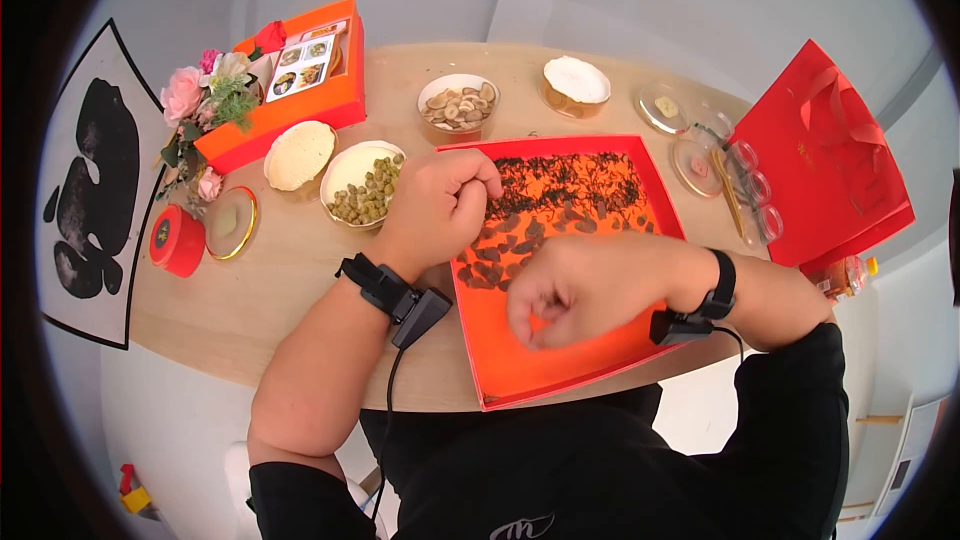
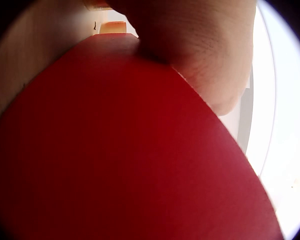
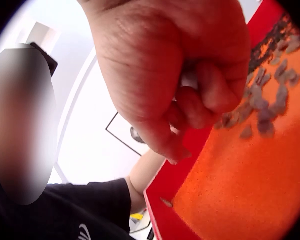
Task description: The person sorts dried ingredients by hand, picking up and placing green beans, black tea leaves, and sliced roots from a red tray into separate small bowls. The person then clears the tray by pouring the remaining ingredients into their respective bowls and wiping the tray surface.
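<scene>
A shallow red box (image 1: pixel 483 350) with an orange base lies in front of the person. Dark thin strands (image 1: pixel 570 175) cover its far part, and flat brown pieces (image 1: pixel 495 258) are scattered nearer. Over its left rim is the left hand (image 1: pixel 435 210), curled, its wrist close to the outer wall in the left wrist view. Above the box's middle the right hand (image 1: pixel 600 280) is curled with its fingers folded inward, slightly blurred. I cannot tell whether anything lies inside its fingers. A small loose piece (image 3: pixel 166 202) shows by the box wall in the right wrist view.
Behind the box stand bowls of sliced pieces (image 1: pixel 460 108), green buds (image 1: pixel 365 200) and white contents (image 1: pixel 577 80). An orange box (image 1: pixel 330 100) with flowers (image 1: pixel 190 95) is at back left. Clear lids (image 1: pixel 695 165), wooden tongs (image 1: pixel 730 195) and a red bag (image 1: pixel 830 160) lie right.
</scene>
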`<state>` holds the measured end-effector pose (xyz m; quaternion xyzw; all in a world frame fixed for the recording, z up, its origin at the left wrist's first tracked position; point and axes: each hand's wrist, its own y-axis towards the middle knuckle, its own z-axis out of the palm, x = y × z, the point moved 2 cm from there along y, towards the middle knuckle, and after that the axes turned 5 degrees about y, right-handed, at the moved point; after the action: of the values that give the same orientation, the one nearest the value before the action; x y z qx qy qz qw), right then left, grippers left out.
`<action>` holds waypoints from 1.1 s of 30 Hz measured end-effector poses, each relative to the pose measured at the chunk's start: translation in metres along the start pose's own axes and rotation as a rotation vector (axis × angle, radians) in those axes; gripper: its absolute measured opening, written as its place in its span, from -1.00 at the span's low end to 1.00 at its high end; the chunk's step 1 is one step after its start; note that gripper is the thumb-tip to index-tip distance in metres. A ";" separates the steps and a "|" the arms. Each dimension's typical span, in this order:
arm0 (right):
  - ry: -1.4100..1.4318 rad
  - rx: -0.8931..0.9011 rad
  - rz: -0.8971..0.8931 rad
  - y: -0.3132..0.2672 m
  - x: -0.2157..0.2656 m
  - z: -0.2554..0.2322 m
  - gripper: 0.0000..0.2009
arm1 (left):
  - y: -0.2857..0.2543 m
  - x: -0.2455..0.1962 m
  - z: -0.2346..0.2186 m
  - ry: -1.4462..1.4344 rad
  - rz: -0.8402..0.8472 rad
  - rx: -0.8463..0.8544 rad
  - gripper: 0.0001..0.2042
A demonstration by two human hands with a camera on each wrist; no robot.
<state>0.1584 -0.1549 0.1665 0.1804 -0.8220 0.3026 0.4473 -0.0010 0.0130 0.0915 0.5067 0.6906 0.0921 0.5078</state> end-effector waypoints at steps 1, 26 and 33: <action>0.085 -0.094 0.029 -0.001 0.004 -0.013 -0.97 | 0.000 -0.001 0.000 0.002 0.005 -0.013 -0.78; 0.088 -0.798 0.075 0.129 -0.052 -0.184 -0.75 | -0.002 -0.007 0.000 -0.012 0.109 0.015 -0.82; 0.039 -0.780 0.086 0.129 -0.043 -0.185 -0.76 | -0.002 -0.009 0.000 -0.013 0.111 -0.003 -0.82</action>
<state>0.2236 0.0651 0.1634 -0.0434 -0.8734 -0.0106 0.4849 -0.0018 0.0051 0.0957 0.5440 0.6579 0.1179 0.5073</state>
